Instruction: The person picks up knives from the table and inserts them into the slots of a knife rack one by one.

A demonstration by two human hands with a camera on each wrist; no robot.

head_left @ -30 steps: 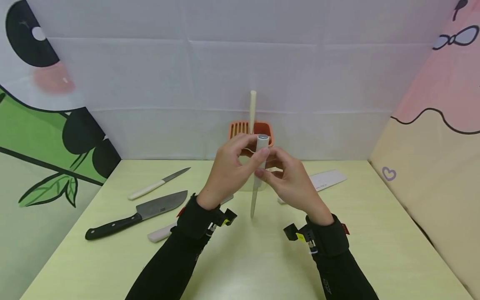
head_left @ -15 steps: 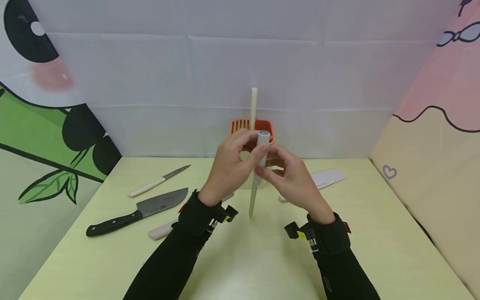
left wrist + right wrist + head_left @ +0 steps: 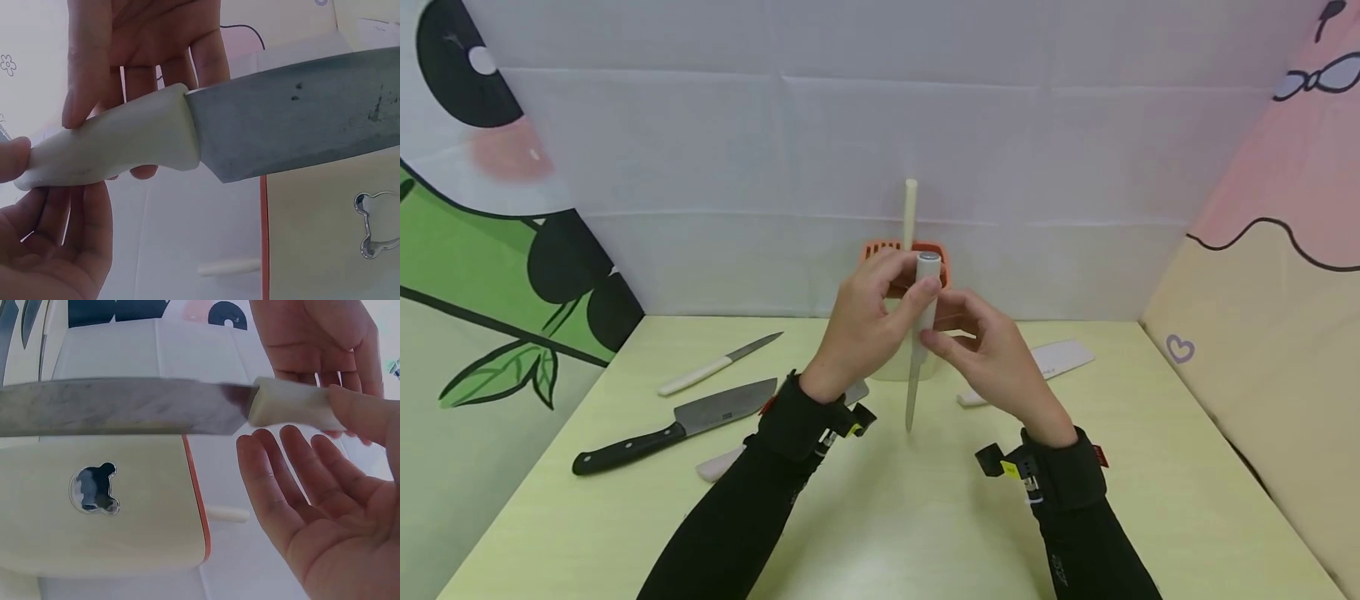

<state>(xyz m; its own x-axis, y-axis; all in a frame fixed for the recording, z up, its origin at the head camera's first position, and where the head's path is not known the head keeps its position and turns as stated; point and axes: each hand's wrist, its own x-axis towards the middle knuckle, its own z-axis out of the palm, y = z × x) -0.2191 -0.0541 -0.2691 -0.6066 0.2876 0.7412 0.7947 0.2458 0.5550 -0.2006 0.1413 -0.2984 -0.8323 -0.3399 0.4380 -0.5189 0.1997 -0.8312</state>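
Head view: left hand (image 3: 872,325) and right hand (image 3: 992,367) hold a pale-handled knife (image 3: 237,119), point down, in front of the orange-rimmed holder (image 3: 150,540).
Left pinches the handle (image 3: 119,137) near its end, right pinches it lower. Left of the holder lie a black-handled knife (image 3: 681,428) and a slim knife (image 3: 730,358); right, a whitish-bladed knife (image 3: 1063,357).

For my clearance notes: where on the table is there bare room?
The table shows bare between the right sleeve and right wall, and at the front between right sleeve and left sleeve. It is crowded left, around the small knife, black-handled knife and half-hidden knife, and centrally, with the held knife before the holder.
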